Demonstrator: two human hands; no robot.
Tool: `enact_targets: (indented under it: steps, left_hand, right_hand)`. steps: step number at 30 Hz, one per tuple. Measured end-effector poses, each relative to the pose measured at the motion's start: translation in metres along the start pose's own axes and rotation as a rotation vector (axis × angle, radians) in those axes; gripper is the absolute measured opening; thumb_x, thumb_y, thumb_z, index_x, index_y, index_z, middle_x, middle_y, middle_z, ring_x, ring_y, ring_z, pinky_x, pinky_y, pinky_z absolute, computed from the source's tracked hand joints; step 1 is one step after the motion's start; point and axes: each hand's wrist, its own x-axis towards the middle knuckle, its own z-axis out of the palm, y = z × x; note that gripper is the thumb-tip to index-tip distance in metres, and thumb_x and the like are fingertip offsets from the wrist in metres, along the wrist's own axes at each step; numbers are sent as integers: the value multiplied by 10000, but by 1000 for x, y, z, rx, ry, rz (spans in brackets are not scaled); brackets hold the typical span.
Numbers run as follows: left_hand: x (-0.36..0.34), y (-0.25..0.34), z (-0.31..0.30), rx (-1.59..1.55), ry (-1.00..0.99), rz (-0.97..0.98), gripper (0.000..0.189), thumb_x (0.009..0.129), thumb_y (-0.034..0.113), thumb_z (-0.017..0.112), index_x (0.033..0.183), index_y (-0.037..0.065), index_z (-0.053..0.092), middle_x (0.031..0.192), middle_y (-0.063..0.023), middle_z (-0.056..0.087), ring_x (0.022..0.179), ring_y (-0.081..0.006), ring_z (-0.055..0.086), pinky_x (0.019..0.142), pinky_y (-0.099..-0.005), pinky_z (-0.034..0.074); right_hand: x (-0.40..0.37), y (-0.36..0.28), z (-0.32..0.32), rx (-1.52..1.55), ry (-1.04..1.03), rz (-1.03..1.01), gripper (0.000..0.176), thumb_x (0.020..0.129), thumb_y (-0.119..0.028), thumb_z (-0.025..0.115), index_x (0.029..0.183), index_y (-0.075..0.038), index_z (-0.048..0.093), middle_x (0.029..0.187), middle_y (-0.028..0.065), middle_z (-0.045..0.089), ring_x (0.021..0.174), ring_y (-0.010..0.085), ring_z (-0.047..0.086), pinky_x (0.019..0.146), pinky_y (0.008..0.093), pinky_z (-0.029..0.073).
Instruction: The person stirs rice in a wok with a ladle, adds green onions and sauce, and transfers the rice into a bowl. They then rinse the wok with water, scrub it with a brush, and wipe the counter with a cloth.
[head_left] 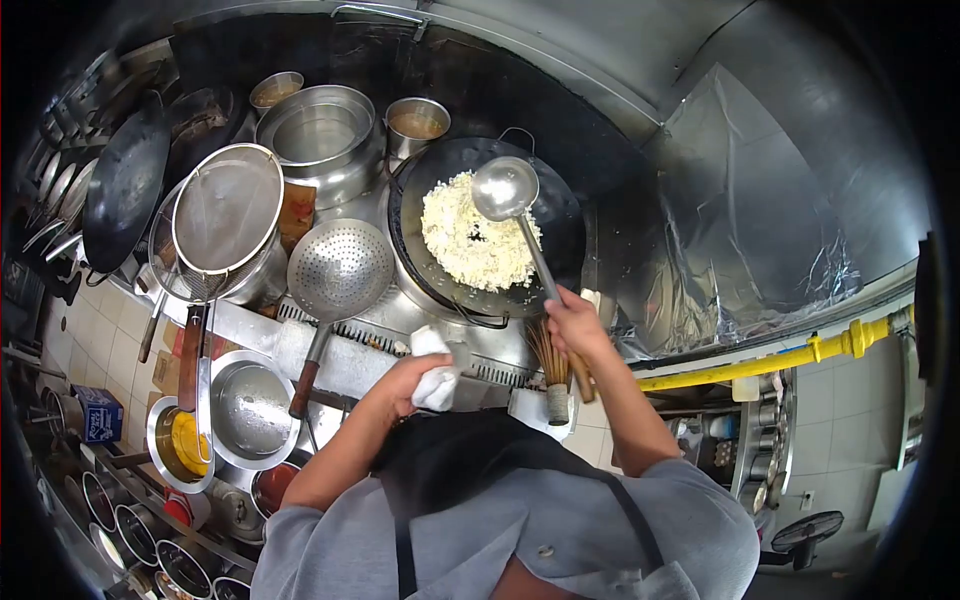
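Observation:
A black wok [560, 215] sits on the stove, with pale, rice-like food [465, 245] spread in it. Closed round the handle of a metal ladle [505, 188] is my right hand [577, 325]. The ladle's bowl is over the upper right part of the food. My left hand [412, 382] grips a white cloth [433, 368] in front of the stove, below the wok's near edge. A bamboo brush [556, 385] stands close to my right hand. Left of the wok lies a perforated strainer [341, 270] with its handle towards me.
A large steel pot [315, 140] and a small pot [415, 125] stand behind. Mesh sieves [228, 208] and another wok [127, 190] are on the left. Nearer me are a metal bowl [253, 410] and a bowl with yellow contents [188, 445]. A yellow pipe [760, 362] runs right.

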Motion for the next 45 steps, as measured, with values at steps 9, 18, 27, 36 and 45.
enact_targets:
  steps: [9,18,27,36,45]
  left_hand:
    - [-3,5,7,32,42,31,253,791,274,661,908,56,605,764,-70,639,639,-183,625,586,-319,512]
    - [6,5,6,-86,111,40,259,787,272,675,938,88,575,764,-44,604,634,-180,606,579,-335,510]
    - [6,12,16,-193,-112,89,489,781,189,514,1209,-41,458,1058,-195,601,955,-346,619,820,-505,526]
    - [21,-4,-20,-252,8,21,416,761,207,576,1078,-58,522,911,-159,625,809,-297,638,733,-450,541]
    - [15,11,5,-276,195,39,331,747,234,651,1004,62,533,767,-67,599,653,-207,614,590,-343,538]
  right_hand:
    - [10,34,19,-158,-80,11,448,920,-154,516,1356,-116,419,531,5,430,341,103,371,300,288,307]
    - [8,40,12,-172,-92,128,310,924,-165,514,1228,-107,530,541,-6,431,343,108,380,308,285,312]
    - [-9,62,-24,-56,-123,152,402,922,-139,507,1320,-112,459,536,7,454,361,113,416,323,281,335]
    - [-27,37,-42,170,-142,295,400,914,-139,523,1311,-109,483,552,20,452,352,101,415,298,282,332]
    - [-22,35,-54,122,-25,180,429,898,-162,548,1319,-110,479,581,19,498,356,105,406,334,286,345]
